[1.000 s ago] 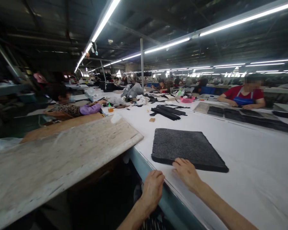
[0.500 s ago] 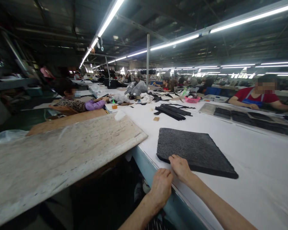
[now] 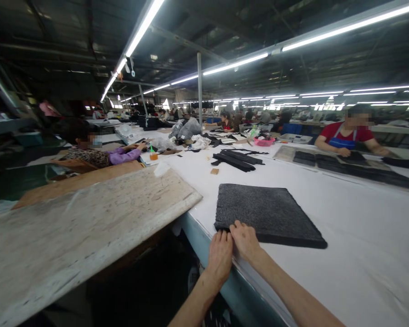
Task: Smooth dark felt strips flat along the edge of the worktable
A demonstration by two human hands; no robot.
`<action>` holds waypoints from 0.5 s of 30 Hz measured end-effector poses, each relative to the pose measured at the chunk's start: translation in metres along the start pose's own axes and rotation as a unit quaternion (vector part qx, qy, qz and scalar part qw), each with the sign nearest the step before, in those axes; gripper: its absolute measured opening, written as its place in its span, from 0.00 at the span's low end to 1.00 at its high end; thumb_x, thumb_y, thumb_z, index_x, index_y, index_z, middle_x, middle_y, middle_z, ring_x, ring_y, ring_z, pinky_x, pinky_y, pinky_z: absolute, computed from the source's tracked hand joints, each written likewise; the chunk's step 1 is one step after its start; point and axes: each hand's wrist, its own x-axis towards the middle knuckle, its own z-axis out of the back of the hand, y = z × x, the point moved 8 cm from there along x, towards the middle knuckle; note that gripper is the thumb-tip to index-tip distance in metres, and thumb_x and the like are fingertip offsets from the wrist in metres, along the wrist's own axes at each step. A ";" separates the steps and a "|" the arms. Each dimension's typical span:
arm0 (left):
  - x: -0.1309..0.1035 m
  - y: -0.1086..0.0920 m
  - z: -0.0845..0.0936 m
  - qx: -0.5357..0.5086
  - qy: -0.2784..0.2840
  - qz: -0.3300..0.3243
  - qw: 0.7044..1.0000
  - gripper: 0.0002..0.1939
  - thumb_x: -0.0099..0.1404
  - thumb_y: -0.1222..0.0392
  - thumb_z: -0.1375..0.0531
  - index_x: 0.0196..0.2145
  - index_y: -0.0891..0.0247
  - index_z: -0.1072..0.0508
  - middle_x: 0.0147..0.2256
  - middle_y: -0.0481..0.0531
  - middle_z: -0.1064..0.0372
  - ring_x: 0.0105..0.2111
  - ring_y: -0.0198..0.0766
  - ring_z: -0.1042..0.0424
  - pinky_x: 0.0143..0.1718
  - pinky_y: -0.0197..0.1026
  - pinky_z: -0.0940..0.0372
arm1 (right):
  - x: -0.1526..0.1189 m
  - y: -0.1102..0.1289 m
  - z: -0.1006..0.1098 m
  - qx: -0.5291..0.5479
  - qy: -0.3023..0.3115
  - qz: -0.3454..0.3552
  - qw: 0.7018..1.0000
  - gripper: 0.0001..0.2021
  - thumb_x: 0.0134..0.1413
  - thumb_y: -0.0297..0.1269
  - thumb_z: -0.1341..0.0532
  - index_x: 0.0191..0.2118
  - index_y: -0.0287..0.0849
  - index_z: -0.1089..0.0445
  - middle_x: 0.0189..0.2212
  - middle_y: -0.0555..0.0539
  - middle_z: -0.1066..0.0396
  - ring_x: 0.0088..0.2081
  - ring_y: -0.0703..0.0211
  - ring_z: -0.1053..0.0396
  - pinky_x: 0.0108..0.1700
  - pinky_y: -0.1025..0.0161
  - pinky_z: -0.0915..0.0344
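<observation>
A thick, four-sided stack of dark grey fabric (image 3: 266,211) lies flat on the white table, close to its near edge. At the stack's front left corner, my left hand (image 3: 221,256) has its fingers curled over the fabric's edge. My right hand (image 3: 246,240) is right beside it, fingers closed on the stack's front edge. Both thumbs and the undersides of the fingers are hidden, so how much fabric is between them does not show.
A worn, pale board (image 3: 122,213) slants in from the left against the white table (image 3: 354,263). Black fabric strips (image 3: 236,159), a small tan block (image 3: 214,171), a glue bottle (image 3: 153,153) and a pink basket (image 3: 264,141) lie farther back. Co-workers sit left and right.
My left hand has moved up from the table edge to the fabric's corner, beside my right hand. The right hand stays at the front edge. The view has shifted slightly right.
</observation>
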 end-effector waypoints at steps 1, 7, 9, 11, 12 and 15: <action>0.001 0.000 0.002 0.003 0.002 0.000 1.000 0.19 0.61 0.76 0.52 0.47 0.69 0.33 0.44 0.59 0.32 0.47 0.47 0.34 0.50 0.49 0.39 | 0.002 -0.002 0.001 0.023 -0.005 -0.015 1.000 0.10 0.57 0.24 0.49 0.34 0.40 0.32 0.38 0.43 0.31 0.39 0.55 0.32 0.38 0.63 0.40; 0.007 0.003 0.000 0.065 0.001 -0.025 0.998 0.26 0.59 0.80 0.54 0.54 0.69 0.37 0.45 0.61 0.32 0.47 0.47 0.32 0.48 0.48 0.37 | 0.011 -0.069 0.014 0.193 -0.099 -0.179 0.960 0.10 0.57 0.30 0.46 0.25 0.41 0.34 0.30 0.46 0.29 0.34 0.58 0.30 0.36 0.64 0.38; 0.008 0.005 -0.004 0.077 0.000 -0.028 0.997 0.28 0.59 0.80 0.53 0.55 0.67 0.37 0.48 0.61 0.33 0.50 0.47 0.34 0.50 0.47 0.38 | 0.000 -0.116 0.020 0.267 -0.143 -0.241 0.922 0.13 0.57 0.34 0.45 0.22 0.41 0.36 0.22 0.48 0.31 0.29 0.60 0.30 0.32 0.66 0.38; 0.008 0.006 -0.007 0.083 0.000 -0.031 0.996 0.28 0.59 0.80 0.53 0.55 0.65 0.36 0.49 0.61 0.33 0.51 0.47 0.35 0.50 0.48 0.38 | -0.023 -0.168 0.029 0.340 -0.189 -0.292 0.874 0.14 0.55 0.39 0.44 0.20 0.42 0.38 0.16 0.51 0.35 0.23 0.61 0.32 0.27 0.67 0.38; 0.007 0.006 -0.007 0.084 0.000 -0.033 0.996 0.28 0.59 0.80 0.53 0.54 0.65 0.35 0.50 0.61 0.34 0.52 0.48 0.35 0.50 0.48 0.38 | -0.038 -0.194 0.036 0.371 -0.215 -0.313 0.847 0.14 0.53 0.41 0.43 0.20 0.42 0.39 0.15 0.51 0.36 0.21 0.61 0.33 0.25 0.67 0.38; 0.006 0.005 -0.006 0.086 0.008 -0.039 0.995 0.27 0.59 0.80 0.53 0.53 0.66 0.33 0.51 0.63 0.35 0.53 0.49 0.36 0.51 0.49 0.39 | -0.100 -0.266 0.065 0.440 -0.299 -0.356 0.769 0.16 0.43 0.48 0.37 0.21 0.43 0.41 0.13 0.52 0.38 0.17 0.60 0.35 0.21 0.65 0.38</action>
